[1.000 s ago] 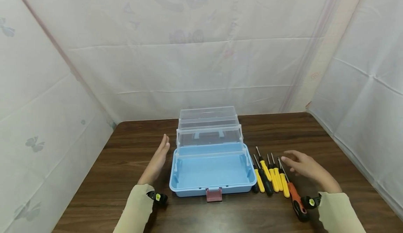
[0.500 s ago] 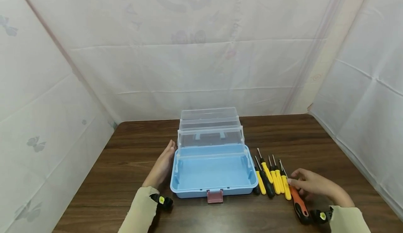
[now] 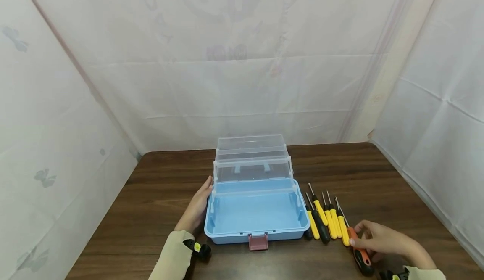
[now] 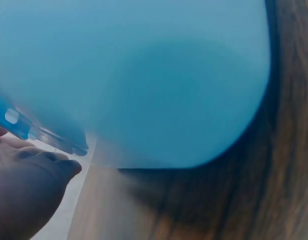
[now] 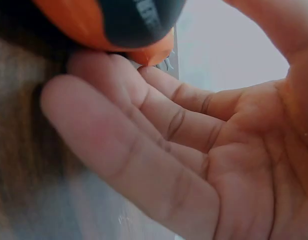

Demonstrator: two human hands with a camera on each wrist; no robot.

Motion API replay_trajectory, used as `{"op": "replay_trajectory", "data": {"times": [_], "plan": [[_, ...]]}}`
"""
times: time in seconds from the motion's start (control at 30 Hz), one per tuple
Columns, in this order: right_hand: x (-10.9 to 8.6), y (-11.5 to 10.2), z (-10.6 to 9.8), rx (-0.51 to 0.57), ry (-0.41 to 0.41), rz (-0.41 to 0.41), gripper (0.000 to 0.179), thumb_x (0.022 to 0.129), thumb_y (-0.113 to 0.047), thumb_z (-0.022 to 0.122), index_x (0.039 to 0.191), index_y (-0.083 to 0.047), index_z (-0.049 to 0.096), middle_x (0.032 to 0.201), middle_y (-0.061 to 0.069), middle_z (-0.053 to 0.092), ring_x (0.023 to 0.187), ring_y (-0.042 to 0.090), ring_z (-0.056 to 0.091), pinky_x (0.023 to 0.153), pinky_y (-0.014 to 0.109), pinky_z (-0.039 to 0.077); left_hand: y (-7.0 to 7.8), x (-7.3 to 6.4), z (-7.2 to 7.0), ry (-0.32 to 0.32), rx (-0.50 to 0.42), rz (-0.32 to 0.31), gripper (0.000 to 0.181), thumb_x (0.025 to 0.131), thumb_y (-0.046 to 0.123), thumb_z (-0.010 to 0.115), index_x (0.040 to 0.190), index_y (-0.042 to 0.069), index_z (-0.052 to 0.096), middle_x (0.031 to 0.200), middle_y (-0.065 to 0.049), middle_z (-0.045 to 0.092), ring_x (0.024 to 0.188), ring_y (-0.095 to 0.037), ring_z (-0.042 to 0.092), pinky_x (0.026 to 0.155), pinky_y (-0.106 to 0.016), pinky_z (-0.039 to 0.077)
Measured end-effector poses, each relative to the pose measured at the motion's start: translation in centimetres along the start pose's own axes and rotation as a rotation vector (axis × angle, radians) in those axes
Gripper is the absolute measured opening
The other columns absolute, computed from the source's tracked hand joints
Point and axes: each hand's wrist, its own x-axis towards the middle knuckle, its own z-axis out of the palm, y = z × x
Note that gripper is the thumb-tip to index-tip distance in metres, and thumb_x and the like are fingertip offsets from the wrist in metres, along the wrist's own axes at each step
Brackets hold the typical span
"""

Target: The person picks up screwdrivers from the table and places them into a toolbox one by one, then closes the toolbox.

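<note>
A light blue toolbox (image 3: 227, 239) with a raised clear lid (image 3: 251, 145) and clear trays stands on the table; its main compartment shows bare. My left hand (image 3: 194, 208) lies along the toolbox's left side, fingers extended by the rim. The left wrist view shows the blue side wall (image 4: 168, 100) close up. To the right, my right hand (image 3: 389, 242) pinches the handle of an orange-and-black screwdriver (image 3: 361, 258) between thumb and fingers. In the right wrist view the fingertips meet that handle (image 5: 76, 22) from below. The screwdriver's shaft points away toward the back.
Several yellow-and-black screwdrivers (image 3: 332, 223) lie side by side between the toolbox and the orange one. A maroon latch (image 3: 258, 242) hangs at the toolbox's front. White sheeting (image 3: 181, 86) rises behind the dark wooden table (image 3: 159, 204) and at both sides.
My right hand has come down and toward me onto the orange-and-black screwdriver's handle and now pinches it. My left hand has moved right, up against the toolbox's side.
</note>
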Motion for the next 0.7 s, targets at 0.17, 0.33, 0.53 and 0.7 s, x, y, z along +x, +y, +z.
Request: {"op": "replay_trajectory", "data": {"times": [0.17, 0.33, 0.53, 0.7], "plan": [[-0.6, 0.6, 0.6, 0.029, 0.016, -0.020, 0.056, 0.093, -0.029, 0.062, 0.118, 0.016, 0.042, 0.085, 0.009, 0.059, 0.072, 0.022, 0.062, 0.061, 0.038, 0.057, -0.8, 0.0, 0.3, 0.010, -0.009, -0.020, 0.059, 0.104, 0.026, 0.031, 0.155, 0.011, 0.008, 0.162, -0.013, 0.006, 0.149, -0.036, 0.001, 0.116, -0.057, 0.011], [-0.7, 0.8, 0.9, 0.036, 0.036, -0.009, 0.050, 0.092, -0.027, 0.063, 0.114, 0.014, 0.046, 0.086, 0.009, 0.059, 0.073, 0.020, 0.061, 0.062, 0.037, 0.057, -1.3, -0.1, 0.5, 0.019, -0.043, -0.014, 0.060, 0.102, 0.024, 0.036, 0.155, 0.010, 0.011, 0.162, -0.015, 0.010, 0.149, -0.035, 0.005, 0.116, -0.055, 0.014], [-0.7, 0.5, 0.8, 0.026, 0.063, -0.020, 0.045, 0.092, -0.026, 0.063, 0.109, 0.013, 0.051, 0.083, 0.008, 0.059, 0.073, 0.020, 0.061, 0.063, 0.037, 0.058, -1.0, 0.0, 0.5, 0.023, -0.048, 0.014, 0.059, 0.103, 0.026, 0.034, 0.155, 0.010, 0.013, 0.161, -0.014, 0.012, 0.148, -0.036, 0.008, 0.116, -0.056, 0.015], [-0.6, 0.4, 0.8, 0.042, 0.065, -0.038, 0.040, 0.092, -0.024, 0.063, 0.106, 0.011, 0.052, 0.081, 0.008, 0.059, 0.073, 0.020, 0.062, 0.063, 0.036, 0.058, -0.8, 0.0, 0.3, 0.017, -0.043, 0.032, 0.056, 0.104, 0.026, 0.031, 0.155, 0.009, 0.012, 0.161, -0.015, 0.012, 0.148, -0.037, 0.007, 0.116, -0.057, 0.015]]}}
